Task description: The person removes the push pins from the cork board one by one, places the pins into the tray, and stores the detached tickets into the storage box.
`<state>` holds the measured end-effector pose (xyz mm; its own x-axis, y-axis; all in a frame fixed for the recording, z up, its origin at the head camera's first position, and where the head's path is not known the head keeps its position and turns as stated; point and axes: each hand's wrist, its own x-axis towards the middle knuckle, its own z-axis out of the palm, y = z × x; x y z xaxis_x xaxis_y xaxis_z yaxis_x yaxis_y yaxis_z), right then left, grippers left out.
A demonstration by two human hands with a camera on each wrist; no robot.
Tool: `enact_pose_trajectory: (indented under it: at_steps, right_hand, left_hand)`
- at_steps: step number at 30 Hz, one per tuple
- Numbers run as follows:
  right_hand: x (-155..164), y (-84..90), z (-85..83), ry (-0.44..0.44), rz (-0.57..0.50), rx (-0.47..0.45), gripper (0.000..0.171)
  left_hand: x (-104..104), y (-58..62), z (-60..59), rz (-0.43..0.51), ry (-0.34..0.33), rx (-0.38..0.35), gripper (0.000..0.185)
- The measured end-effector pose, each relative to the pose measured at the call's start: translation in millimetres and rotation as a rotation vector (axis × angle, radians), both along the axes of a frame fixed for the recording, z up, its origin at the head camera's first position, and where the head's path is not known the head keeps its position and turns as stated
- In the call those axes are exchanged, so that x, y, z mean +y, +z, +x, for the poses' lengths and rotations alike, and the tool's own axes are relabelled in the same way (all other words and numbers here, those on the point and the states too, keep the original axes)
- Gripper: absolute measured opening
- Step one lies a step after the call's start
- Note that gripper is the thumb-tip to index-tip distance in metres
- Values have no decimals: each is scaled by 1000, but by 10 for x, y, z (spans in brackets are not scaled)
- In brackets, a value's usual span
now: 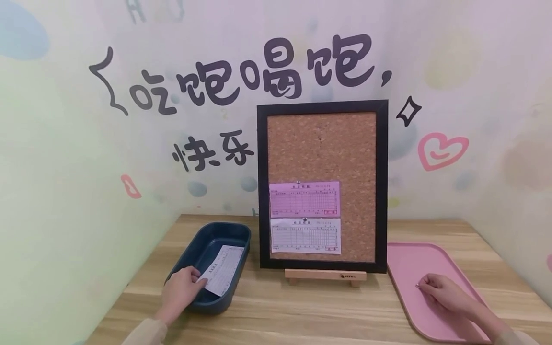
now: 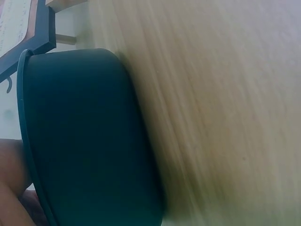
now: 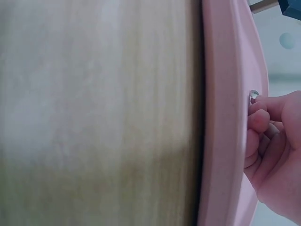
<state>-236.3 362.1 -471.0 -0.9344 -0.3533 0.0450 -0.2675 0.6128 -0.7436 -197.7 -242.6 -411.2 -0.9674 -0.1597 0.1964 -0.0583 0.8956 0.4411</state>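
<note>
In the head view my left hand (image 1: 183, 286) pinches a white printed slip (image 1: 223, 270) by its near left edge, over the dark blue bin (image 1: 247, 249). The bin's outer wall (image 2: 84, 136) fills much of the left wrist view and hides most of that hand. My right hand (image 1: 446, 293) is over the pink tray (image 1: 431, 256). Between its thumb and fingertip it pinches a small shiny push pin (image 3: 254, 94). A framed cork board (image 1: 321, 148) stands between the hands, with a pink slip (image 1: 304, 200) pinned above a white slip (image 1: 305, 237) at its lower left.
A small wooden easel (image 1: 325, 274) supports the board. Everything stands on a wood-grain table (image 1: 310, 316). Behind it is a pale wall (image 1: 224, 38) with large black writing and a pink heart.
</note>
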Motion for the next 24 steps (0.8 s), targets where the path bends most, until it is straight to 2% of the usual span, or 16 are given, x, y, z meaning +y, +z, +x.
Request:
enact_pose_trajectory:
  at_steps: [11,14,17,20,24]
  right_hand:
    - [-12,55,-11,-8,-3,-52,20]
    - [1,81,-26,7,-7,-40,20]
    - [26,151,-69,16,2,-1,17]
    - [38,252,-130,26,-3,0,16]
    - [25,407,-205,90,-11,-17,20]
  left_hand:
    - [-27,-38,-25,-29,-25,16,14]
    - [-33,-43,-25,-32,-21,16,13]
    - [-25,-31,-43,-22,-20,32,14]
    - [-8,-16,-64,-18,-18,54,14]
    - [37,3,-90,-14,-11,89,14]
